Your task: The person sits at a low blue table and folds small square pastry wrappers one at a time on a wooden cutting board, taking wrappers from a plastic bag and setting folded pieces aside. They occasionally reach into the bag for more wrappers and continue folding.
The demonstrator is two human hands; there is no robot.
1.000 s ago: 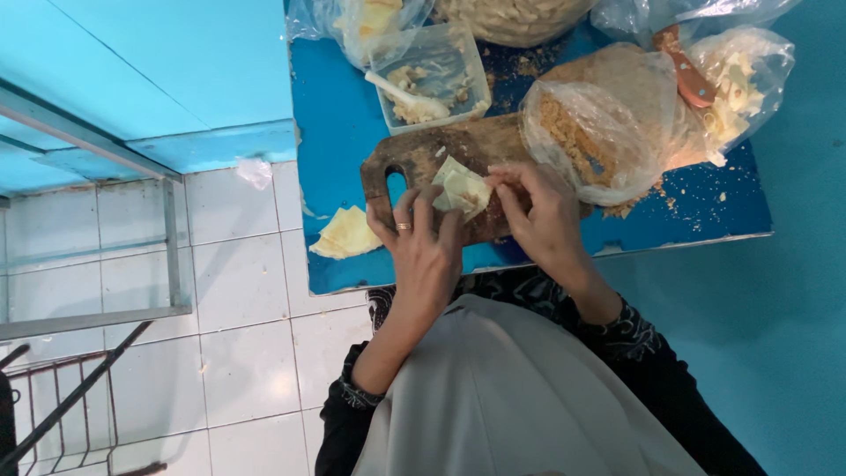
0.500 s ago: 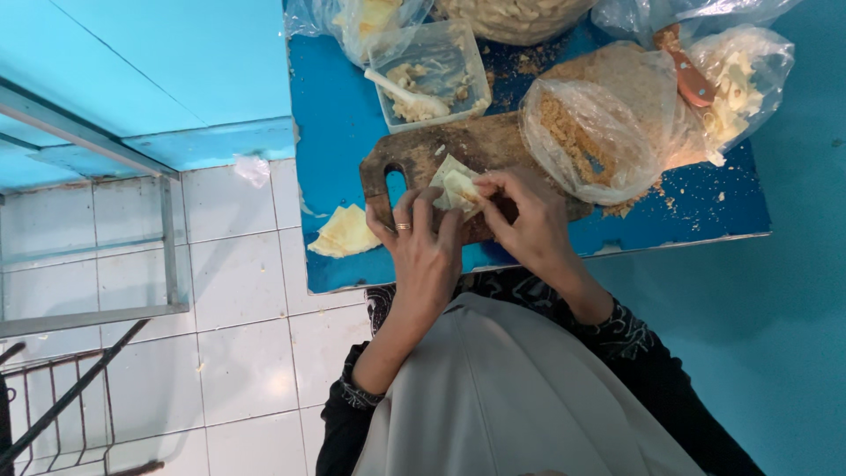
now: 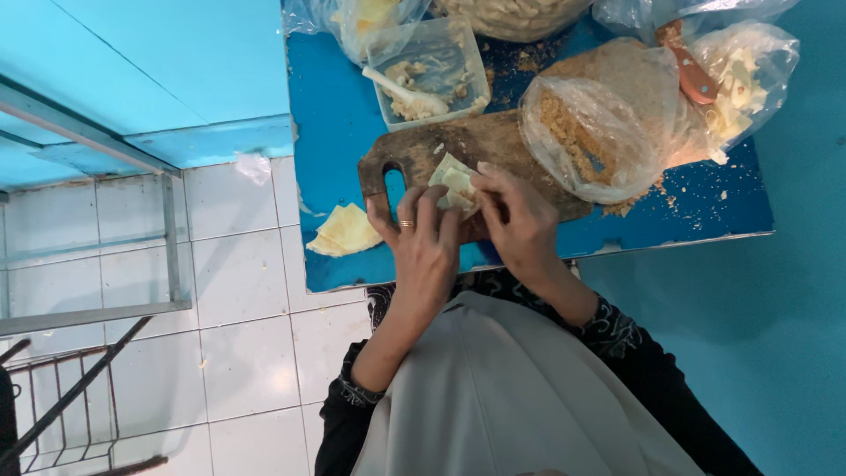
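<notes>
Folding a pale dough wrapper (image 3: 454, 183) at centre frame, on a dark wooden cutting board (image 3: 493, 150) lying on the blue counter (image 3: 339, 106).

- Left hand (image 3: 423, 242): lower centre, ring on one finger; fingertips pinch the wrapper's near edge, grip closed on the wrapper.
- Right hand (image 3: 520, 216): just right of it; thumb and forefinger clasp the wrapper's right side, grip likewise closed on it.
- Stack of spare wrappers (image 3: 344, 231): left of the hands, near the counter's edge.
- Clear plastic tub (image 3: 427, 70): upper centre, holding filling and a white spoon (image 3: 397, 90).
- Bag of breadcrumbs (image 3: 599, 123): right of the board, its mouth open.
- Second bag (image 3: 740, 70): upper right, pale pieces inside.
- White tiled floor (image 3: 229, 291): lower left.

Handling note (judgement): the sheet looks thin and liable to tear, so both hands should press evenly, tuck the corners tight, and keep the fold flat against the board so no filling escapes.
</notes>
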